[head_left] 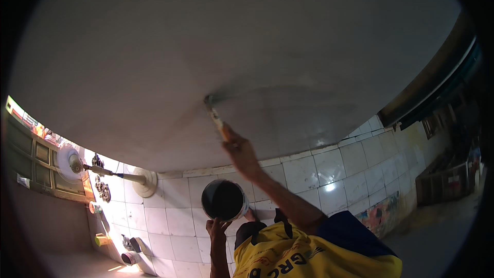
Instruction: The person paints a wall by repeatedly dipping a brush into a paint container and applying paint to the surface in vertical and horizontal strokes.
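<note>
Both hands grip: left hand [218, 226] pinching a bucket [245, 205], right hand [241, 155] clasping a paintbrush [214, 117].

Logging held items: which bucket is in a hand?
The dark-mouthed bucket, held by the left hand; the other buckets sit apart on the floor at lower left.

Pale tiled floor [178, 221], 1 standing fan [135, 177]

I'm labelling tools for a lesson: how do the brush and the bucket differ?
The brush is long and narrow, while the bucket is wide and round. The brush is in the right hand, its head at the wall; the bucket is in the left hand, its dark inside showing. Both are held.
</note>
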A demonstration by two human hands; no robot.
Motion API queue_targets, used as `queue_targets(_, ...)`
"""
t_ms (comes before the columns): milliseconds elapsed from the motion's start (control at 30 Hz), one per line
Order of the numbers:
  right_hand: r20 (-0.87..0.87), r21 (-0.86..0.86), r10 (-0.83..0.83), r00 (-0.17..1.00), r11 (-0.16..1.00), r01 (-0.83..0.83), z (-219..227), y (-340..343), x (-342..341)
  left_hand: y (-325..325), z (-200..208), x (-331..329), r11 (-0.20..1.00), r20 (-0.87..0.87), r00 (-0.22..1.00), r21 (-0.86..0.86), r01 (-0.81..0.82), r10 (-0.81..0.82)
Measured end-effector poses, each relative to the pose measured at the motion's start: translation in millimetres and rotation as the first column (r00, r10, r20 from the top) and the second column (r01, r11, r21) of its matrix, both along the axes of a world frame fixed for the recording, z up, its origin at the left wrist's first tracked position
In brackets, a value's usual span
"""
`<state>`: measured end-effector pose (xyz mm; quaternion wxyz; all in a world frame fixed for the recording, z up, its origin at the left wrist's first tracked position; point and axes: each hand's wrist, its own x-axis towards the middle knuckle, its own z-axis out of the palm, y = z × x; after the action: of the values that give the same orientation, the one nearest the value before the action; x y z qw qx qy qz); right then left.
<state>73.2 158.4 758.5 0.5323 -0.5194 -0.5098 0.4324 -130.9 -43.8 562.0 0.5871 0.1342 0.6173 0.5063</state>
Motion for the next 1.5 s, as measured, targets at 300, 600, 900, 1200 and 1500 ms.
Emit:
queue_targets(300, -0.060, -0.109, -0.447, 0.893, 0.892, 0.439, 20.3, -59.5, 260.1, -5.1, 0.9, -2.1, 0.999, -0.005, 0.999, -0.006, -0.054, 0.054)
queue_targets(600, 0.181, 0.054, -0.312, 0.933, 0.950, 0.307, -1.1, -16.8, 128.1, 1.2, 11.4, 16.1, 1.000, 0.049, 0.998, -0.002, -0.025, 0.025)
queue_targets(900, -0.031, -0.056, -0.415, 0.909, 0.909, 0.413, 18.1, -54.2, 294.7, -16.4, -11.8, 41.6, 0.994, -0.111, 0.992, 0.085, 0.067, -0.057)
queue_targets(1200, -0.026, 0.071, -0.471, 0.882, 0.879, 0.471, -33.0, -36.2, 244.2, -12.1, -8.2, 72.3, 0.999, 0.037, 0.998, 0.020, -0.044, 0.043)
queue_targets(1500, 0.066, -0.043, -0.165, 0.984, 0.985, 0.168, -72.9, -40.0, 259.1, -14.9, 1.6, 88.6, 0.999, 0.069, 0.997, 0.031, -0.036, 0.034)
